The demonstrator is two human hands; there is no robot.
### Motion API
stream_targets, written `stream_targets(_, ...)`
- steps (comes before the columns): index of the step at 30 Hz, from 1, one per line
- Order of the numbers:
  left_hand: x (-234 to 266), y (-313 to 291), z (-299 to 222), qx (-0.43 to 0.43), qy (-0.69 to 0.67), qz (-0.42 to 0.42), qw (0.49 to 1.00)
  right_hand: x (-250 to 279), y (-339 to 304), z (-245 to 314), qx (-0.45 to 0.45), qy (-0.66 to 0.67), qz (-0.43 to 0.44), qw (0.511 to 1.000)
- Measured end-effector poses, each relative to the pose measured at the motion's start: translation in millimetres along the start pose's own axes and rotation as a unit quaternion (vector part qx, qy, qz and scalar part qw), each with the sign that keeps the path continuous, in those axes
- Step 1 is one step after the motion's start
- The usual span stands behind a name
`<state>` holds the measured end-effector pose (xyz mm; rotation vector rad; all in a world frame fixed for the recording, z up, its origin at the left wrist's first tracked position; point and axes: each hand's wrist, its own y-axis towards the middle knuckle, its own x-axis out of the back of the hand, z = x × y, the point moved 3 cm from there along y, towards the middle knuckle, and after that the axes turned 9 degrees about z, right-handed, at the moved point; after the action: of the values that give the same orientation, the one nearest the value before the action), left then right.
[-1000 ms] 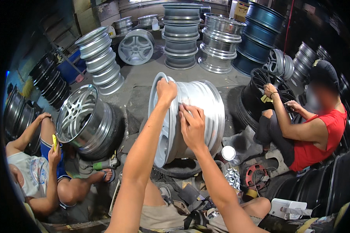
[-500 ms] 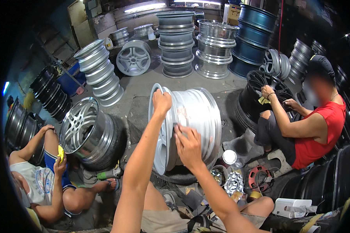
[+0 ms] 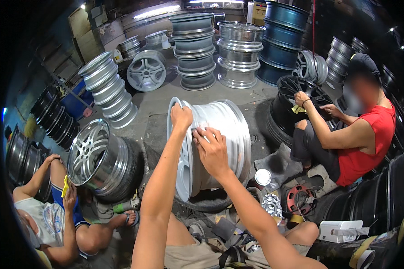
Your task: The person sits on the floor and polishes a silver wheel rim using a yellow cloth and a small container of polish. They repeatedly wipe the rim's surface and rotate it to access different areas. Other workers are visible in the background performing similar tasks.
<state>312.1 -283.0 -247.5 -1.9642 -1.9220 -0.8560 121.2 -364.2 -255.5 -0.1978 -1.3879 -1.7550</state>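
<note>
Centrally in the head view, a silver rim (image 3: 226, 134) stands on its edge, its spoked face turned left, above a black tire (image 3: 211, 205) on the floor. The person's left hand (image 3: 182, 117) is closed over the upper lip of the silver rim, knuckles up. Their right hand (image 3: 211, 151) bends over the barrel, just beside that lip, fingers drawn in on a small dark piece (image 3: 195, 130) at the tips, too small to identify.

To the left, a chrome rim (image 3: 121, 159) leans on another tire (image 3: 138, 168). Beside it sits a co-worker in a white tank top (image 3: 51, 219), holding a yellow cloth (image 3: 66, 186). To the right, a co-worker in a red top (image 3: 368, 143) works at a black rim (image 3: 283, 105), a pale yellow cloth (image 3: 297, 109) in one hand. Near the silver rim are a white-topped can (image 3: 263, 177) and a red reel (image 3: 293, 197). Behind, rims (image 3: 194, 51) stand in tall stacks.
</note>
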Motion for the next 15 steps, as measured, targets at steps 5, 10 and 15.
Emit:
stream_targets(5,2,1,10,0.019,0.009,0.026,0.999,-3,-35,20,-0.039,0.013,-0.011,0.999)
stream_targets(10,4,-3,-6,-0.003,0.005,0.0,1.0,-7,-6,5,-0.044,0.034,-0.042,0.998)
stream_targets(15,11,-6,2,-0.015,-0.008,-0.038,0.999,-11,-42,17,-0.056,0.066,-0.036,0.996)
